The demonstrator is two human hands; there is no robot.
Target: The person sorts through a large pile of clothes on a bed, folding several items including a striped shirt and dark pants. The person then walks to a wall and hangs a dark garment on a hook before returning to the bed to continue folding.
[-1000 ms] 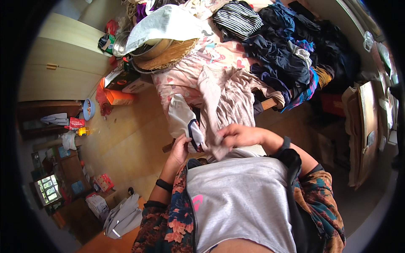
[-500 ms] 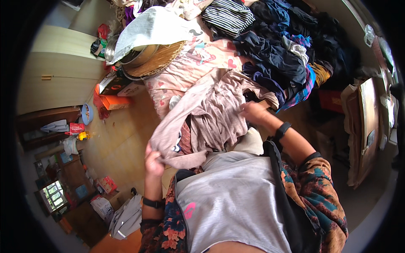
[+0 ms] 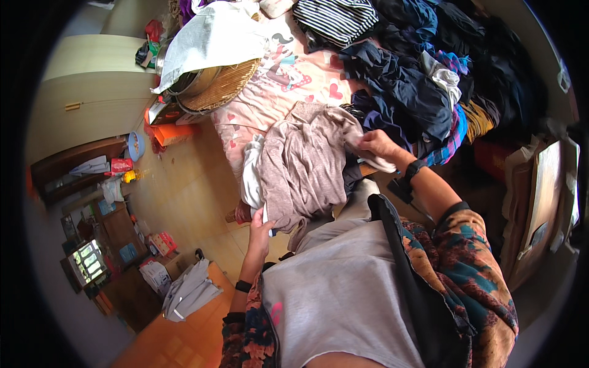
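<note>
A dusty-pink long-sleeved top [image 3: 310,162] lies over the near edge of the bed, its lower part hanging toward my knees. My left hand [image 3: 262,232] is closed on its lower left edge. At the upper right of the garment, my right hand [image 3: 377,145] pinches a sleeve. A white cloth [image 3: 252,175] shows along the top's left side, partly covered by it. Beneath lies a pink bedsheet [image 3: 288,92] printed with hearts and figures.
Dark clothes [image 3: 399,80] are heaped at the right of the bed, with a striped black-and-white garment [image 3: 336,21] behind. A woven tray [image 3: 230,89] with a metal pot under a white cloth [image 3: 211,46] stands at the left. Cardboard [image 3: 543,196] leans at the far right.
The top has been spread flatter, and its left sleeve no longer stretches out to my left hand. My left hand has moved right onto the lower edge; my right hand has shifted slightly right and up.
</note>
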